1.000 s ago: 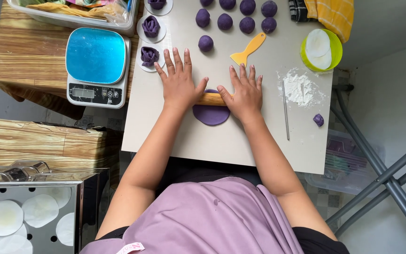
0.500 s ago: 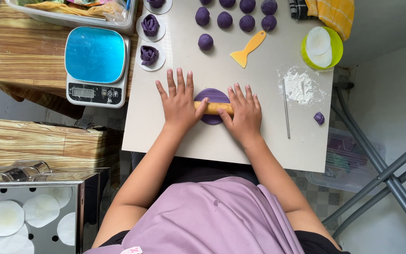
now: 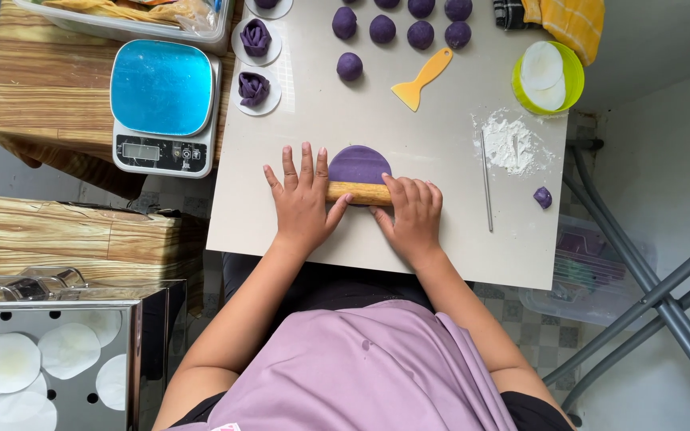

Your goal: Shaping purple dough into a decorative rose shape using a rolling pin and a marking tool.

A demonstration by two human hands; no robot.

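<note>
Centre frame: left hand (image 3: 303,201) and right hand (image 3: 414,215), both open and flat, press on wooden rolling pin (image 3: 358,193) lying across flattened purple dough (image 3: 358,164) on the surface (image 3: 441,231).

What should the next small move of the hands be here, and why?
Probably push the wooden rolling pin forward over the purple dough disc. The left hand and right hand press flat on the pin's ends at the disc's near edge, and most of the dough lies beyond the pin, toward the yellow scraper.
</note>
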